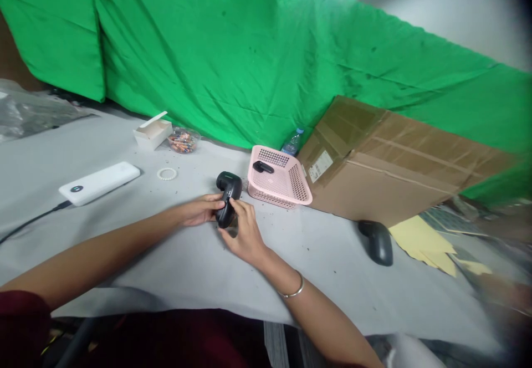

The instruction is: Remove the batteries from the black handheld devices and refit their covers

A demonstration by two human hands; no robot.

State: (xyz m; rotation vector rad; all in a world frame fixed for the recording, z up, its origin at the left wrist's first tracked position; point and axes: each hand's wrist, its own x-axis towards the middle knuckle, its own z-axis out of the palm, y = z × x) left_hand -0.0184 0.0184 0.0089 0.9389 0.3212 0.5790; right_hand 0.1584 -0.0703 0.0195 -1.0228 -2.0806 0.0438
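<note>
Just beyond the right hand (245, 232), a pink basket (279, 177) blocks the way, with a cardboard box (386, 157) behind it. A black gadget (377, 241) sits rightward along the table (332, 296). Left of the left hand (199, 210), a hand could pass between a bead bracelet (167, 174) and a white power bank (98, 183).

No writing is legible, even the white label (320, 166) on the cardboard carton (394, 182).

Left hand (200, 211) and right hand (245, 233) curl inward, nearly meeting.
</note>
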